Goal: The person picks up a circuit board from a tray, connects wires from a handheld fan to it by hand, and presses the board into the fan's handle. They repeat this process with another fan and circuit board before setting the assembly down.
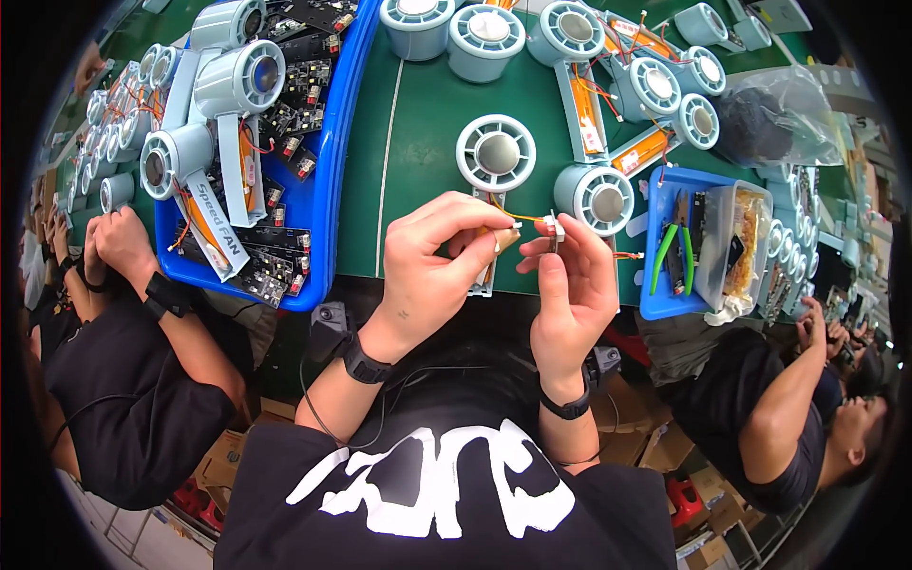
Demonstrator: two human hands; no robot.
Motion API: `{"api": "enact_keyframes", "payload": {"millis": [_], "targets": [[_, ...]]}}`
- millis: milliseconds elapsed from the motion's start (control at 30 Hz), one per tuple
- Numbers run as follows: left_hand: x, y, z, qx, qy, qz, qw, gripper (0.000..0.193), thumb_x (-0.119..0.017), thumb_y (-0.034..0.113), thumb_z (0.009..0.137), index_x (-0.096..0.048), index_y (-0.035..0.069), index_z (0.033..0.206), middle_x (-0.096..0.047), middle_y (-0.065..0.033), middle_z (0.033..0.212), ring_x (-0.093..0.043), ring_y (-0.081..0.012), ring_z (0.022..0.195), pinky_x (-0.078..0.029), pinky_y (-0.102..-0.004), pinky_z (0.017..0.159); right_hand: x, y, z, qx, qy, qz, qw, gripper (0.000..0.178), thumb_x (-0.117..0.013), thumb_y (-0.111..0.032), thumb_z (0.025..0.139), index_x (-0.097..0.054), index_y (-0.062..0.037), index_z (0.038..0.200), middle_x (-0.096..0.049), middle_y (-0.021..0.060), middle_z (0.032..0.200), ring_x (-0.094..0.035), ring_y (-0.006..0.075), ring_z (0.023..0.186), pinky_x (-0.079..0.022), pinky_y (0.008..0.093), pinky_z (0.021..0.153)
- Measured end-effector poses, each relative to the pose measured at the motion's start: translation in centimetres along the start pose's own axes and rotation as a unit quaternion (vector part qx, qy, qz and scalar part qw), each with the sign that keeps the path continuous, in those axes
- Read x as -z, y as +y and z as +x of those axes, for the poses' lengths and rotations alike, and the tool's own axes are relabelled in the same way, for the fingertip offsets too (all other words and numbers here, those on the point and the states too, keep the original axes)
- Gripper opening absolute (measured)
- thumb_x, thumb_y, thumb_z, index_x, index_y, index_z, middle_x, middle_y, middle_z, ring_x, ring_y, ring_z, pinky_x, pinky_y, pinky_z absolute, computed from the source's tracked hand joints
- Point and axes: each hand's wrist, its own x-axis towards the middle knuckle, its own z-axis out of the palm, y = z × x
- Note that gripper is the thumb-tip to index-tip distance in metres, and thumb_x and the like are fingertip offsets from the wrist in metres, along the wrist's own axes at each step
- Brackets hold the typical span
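Pinching a small wired component point(552, 228) in my right hand point(576, 290), a tan piece point(510, 235) in my left hand point(432, 252), just this side of the pale-blue fan head point(496, 152).

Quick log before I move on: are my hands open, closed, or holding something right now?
Left hand: closed, pinching a small pale piece, kind unclear.
Right hand: closed, holding a small white part.

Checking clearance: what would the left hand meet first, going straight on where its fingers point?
Likely the small part in the right hand, just ahead of the left hand, perhaps brushing the orange wire on the way; depth is unclear.
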Motion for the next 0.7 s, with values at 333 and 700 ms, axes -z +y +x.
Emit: {"api": "enact_keyframes", "payload": {"millis": [333, 700], "targets": [[-0.2, -1.3, 0.6, -0.17, 0.022, 0.113, 0.979, 0.023, -0.076, -0.008, 0.073, -0.073, 0.005, 0.092, -0.067, -0.0049, 0.085, -0.058, -0.0156, 0.073, -0.043, -0.0254, 0.055, 1.0, 2.7, -0.6, 0.089, -0.037, -0.074, 0.993, 0.035, -0.061, 0.004, 0.095, -0.055, 0.0069, 0.129, -0.064, 0.0176, 0.121, -0.066, 0.0209, 0.101, -0.056, 0.0329, 0.088], [0.4, -1.9, 1.4, -0.206, 0.011, 0.106, 0.973, 0.024, -0.077, -0.009, 0.067, -0.071, 0.004, 0.086, -0.064, -0.0053, 0.083, -0.056, -0.0206, 0.073, -0.044, -0.0299, 0.059, 0.9, 3.1, -0.3, 0.086, -0.047, -0.081, 0.992, 0.036, -0.065, 0.007, 0.091, -0.061, 0.0048, 0.126, -0.064, 0.02, 0.123, -0.066, 0.023, 0.106, -0.054, 0.0326, 0.091]]}}
